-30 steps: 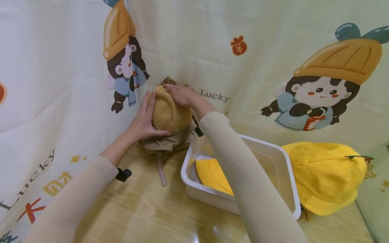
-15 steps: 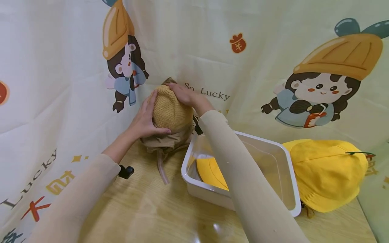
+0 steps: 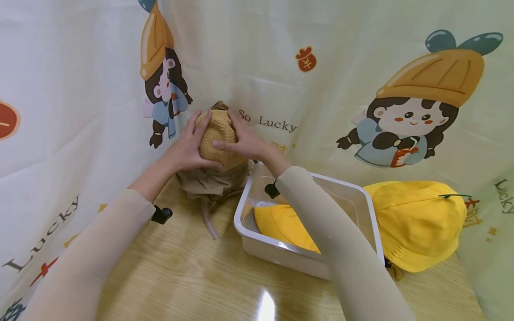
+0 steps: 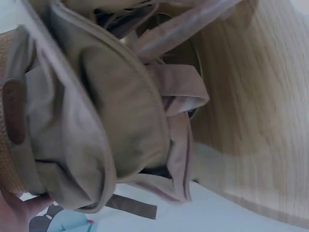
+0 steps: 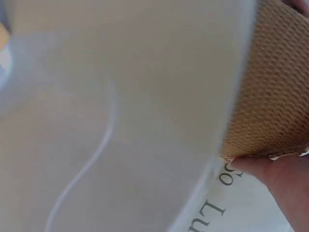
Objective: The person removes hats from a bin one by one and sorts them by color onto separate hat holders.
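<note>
A tan knitted hat [image 3: 214,133] sits on top of a khaki fabric hat [image 3: 213,180] with a hanging strap, near the wall corner. My left hand [image 3: 185,145] holds the knitted hat from the left, fingers up its side and thumb across its lower front. On the right side my right hand [image 3: 248,141] grips it, thumb on the front and fingers toward the top. The left wrist view shows khaki folds [image 4: 130,111] with a brown patch beside the knit edge [image 4: 7,164]. Ribbed knit [image 5: 275,82] shows above the right hand [image 5: 285,181] in the right wrist view.
A white plastic bin [image 3: 281,258] stands under my right forearm with a yellow hat [image 3: 281,223] inside. Another yellow hat [image 3: 417,223] rests right of the bin. Printed curtains [image 3: 257,53] hang behind and to the left of the wooden tabletop [image 3: 192,276].
The right hand has shifted from the top of the knitted hat to its right side, its thumb now across the front. The left hand keeps its hold. The head view has turned slightly.
</note>
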A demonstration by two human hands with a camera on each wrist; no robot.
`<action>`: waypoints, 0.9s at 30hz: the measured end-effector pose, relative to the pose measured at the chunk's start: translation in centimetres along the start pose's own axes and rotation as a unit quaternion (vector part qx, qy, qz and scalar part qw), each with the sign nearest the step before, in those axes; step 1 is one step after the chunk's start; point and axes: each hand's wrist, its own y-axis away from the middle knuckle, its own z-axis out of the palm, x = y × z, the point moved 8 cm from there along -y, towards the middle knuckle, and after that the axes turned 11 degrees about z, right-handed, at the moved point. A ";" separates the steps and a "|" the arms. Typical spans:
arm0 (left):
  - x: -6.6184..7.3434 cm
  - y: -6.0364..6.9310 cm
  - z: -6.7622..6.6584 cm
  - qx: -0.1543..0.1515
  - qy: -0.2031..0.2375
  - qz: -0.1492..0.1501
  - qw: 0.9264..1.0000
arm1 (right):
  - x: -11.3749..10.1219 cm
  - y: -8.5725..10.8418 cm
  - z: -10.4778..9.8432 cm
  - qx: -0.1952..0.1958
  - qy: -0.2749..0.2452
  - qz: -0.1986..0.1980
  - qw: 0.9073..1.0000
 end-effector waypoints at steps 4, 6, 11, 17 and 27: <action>-0.3 -0.2 0.5 -0.009 -0.006 -0.006 1.000 | 0.8 -0.1 1.0 0.014 0.047 -0.006 0.999; -0.5 -0.2 0.7 -0.004 -0.006 -0.004 1.000 | 1.0 -0.2 1.3 0.020 0.058 -0.004 0.998; -0.9 -0.3 0.9 0.019 -0.002 0.012 1.000 | 1.4 -0.4 1.4 0.031 0.067 0.013 0.997; -1.2 -0.3 1.0 0.017 -0.009 0.014 1.000 | 1.3 0.0 1.4 0.030 0.065 0.018 0.997; -0.2 0.1 0.1 -0.005 -0.022 -0.002 1.000 | 2.0 4.1 -1.3 -0.014 0.027 -0.007 1.000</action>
